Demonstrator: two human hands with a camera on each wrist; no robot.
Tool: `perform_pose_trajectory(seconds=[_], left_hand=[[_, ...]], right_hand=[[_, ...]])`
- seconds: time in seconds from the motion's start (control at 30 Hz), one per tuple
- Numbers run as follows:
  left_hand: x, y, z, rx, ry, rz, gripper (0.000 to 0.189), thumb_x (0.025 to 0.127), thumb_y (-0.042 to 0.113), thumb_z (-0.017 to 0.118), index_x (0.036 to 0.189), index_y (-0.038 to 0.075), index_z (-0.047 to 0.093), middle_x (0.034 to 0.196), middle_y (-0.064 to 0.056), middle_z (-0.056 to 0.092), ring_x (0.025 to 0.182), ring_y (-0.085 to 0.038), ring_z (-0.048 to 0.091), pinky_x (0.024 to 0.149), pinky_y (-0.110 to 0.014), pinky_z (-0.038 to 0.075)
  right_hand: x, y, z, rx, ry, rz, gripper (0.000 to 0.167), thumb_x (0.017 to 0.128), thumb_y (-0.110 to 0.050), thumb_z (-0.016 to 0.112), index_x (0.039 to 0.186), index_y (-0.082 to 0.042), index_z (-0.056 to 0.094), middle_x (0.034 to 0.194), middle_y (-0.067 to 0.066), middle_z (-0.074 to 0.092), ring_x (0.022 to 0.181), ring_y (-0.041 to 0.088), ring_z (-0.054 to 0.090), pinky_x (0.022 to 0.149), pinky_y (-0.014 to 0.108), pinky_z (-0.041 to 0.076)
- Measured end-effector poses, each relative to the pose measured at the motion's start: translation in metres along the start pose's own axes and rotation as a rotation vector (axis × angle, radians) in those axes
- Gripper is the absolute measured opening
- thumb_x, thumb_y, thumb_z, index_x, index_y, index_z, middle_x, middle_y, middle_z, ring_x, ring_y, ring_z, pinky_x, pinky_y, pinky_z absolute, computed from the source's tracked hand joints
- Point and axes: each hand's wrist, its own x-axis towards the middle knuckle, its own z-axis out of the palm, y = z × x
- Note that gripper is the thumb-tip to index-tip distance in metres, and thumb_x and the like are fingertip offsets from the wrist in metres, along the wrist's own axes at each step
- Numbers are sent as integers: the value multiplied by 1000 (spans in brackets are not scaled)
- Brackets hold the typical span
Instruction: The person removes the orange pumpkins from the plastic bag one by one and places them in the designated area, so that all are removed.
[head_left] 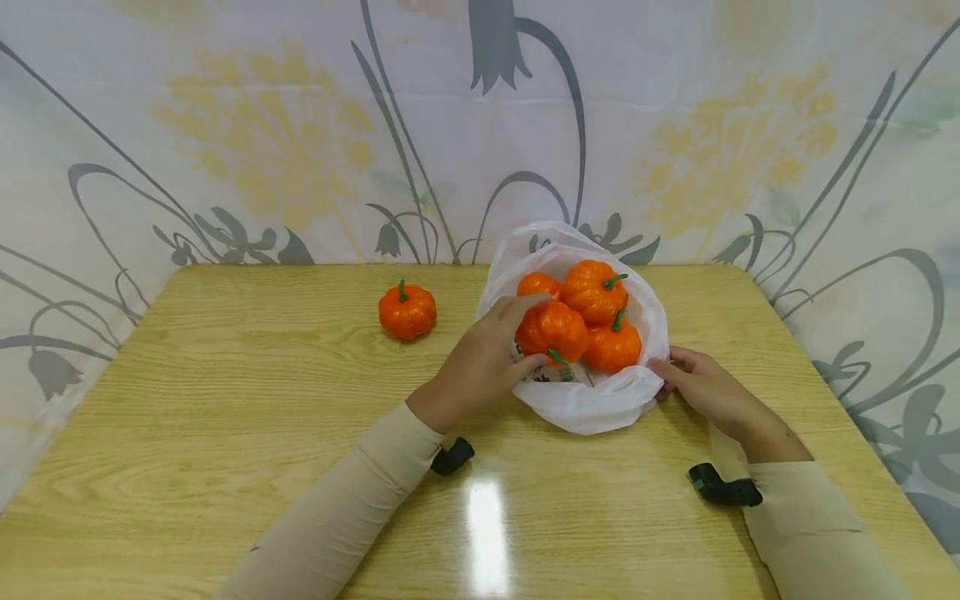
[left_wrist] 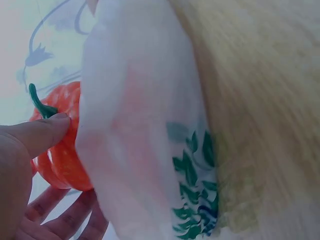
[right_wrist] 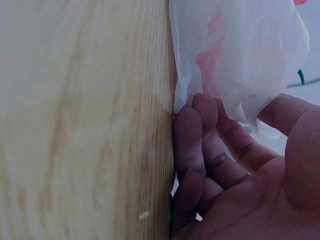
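My left hand point(head_left: 480, 362) grips a small orange pumpkin point(head_left: 551, 327) with a green stem, thumb on one side and fingers on the other. That pumpkin is at the mouth of a white plastic bag point(head_left: 588, 410), its stem tilted toward me. Inside the bag lie an upper pumpkin point(head_left: 588, 293), a lower right pumpkin point(head_left: 615, 346) and a partly hidden pumpkin point(head_left: 537, 285). At the bag's right edge, my right hand point(head_left: 712, 392) pinches the plastic between thumb and fingers. In the left wrist view, green leaf print point(left_wrist: 195, 190) shows on the bag's outside.
Another orange pumpkin point(head_left: 407, 312) stands upright on the wooden table point(head_left: 225, 400), left of the bag. A floral cloth point(head_left: 420, 125) hangs behind the table and along its sides. Black devices point(head_left: 452, 457) are strapped at both wrists.
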Motion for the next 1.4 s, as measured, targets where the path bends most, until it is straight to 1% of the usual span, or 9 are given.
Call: perform_pose_trajectory(seconds=[0.23,0.4,0.6,0.67,0.73,0.8,1.0,1.13,1.4], left_hand=[[1,-1,-6,9,14,-7,75,86,23,80,148,15,40,138,-7,51,105,-20,61,92,-30,55],[-4,-6,-11,7,14,-45,74,87,27,79,148,17,39,141,-6,50,124,-22,57,104,-34,51],[-17,-20,-23,26,35,-93,75,87,25,79,149,18,39,141,-7,49,100,-23,65,94,-34,56],[-22,-24,-28,17,47,-96,75,86,24,79,149,18,40,142,-7,49,104,-24,65,97,-35,55],[-26,-30,-32,23,60,-100,75,86,25,80,149,17,40,143,-7,50,121,-25,60,105,-38,50],[-29,-35,-37,24,64,-110,74,87,25,79,149,16,40,145,-6,49,129,-26,55,109,-39,47],[-36,-45,-48,13,110,-140,75,86,20,80,149,12,40,144,-9,49,119,-27,59,102,-42,52],[-36,-51,-54,-27,144,-154,75,86,17,80,148,11,39,141,-12,49,116,-28,57,96,-42,55],[-35,-63,-70,-150,238,-226,72,88,12,77,148,7,38,142,-14,47,119,-32,58,99,-45,53]], right_hand=[[1,1,1,-1,2,9,44,107,-38,44,120,3,57,88,-1,63,84,10,58,78,20,47],[0,1,1,-1,3,1,44,107,-37,44,120,3,57,88,-1,63,84,10,58,78,20,47],[0,-1,0,-11,-1,7,46,107,-38,43,123,4,56,89,-1,63,84,11,58,77,21,48],[0,-2,0,-16,-1,12,46,107,-38,43,123,3,55,89,0,62,84,11,58,77,21,47],[-1,-3,-1,-17,-2,14,46,107,-38,43,124,3,55,89,0,62,84,11,58,78,21,47],[0,-1,-1,-14,-4,14,46,107,-38,42,124,3,55,89,-1,62,84,11,57,78,21,47],[1,2,1,-11,-2,9,45,107,-38,42,124,2,54,89,-1,62,84,11,57,77,21,47],[1,3,1,-12,1,8,45,107,-38,43,123,3,55,87,-1,62,83,11,58,77,21,47],[1,3,1,-8,-3,6,45,107,-38,43,124,2,55,88,-1,62,84,11,58,78,21,47]])
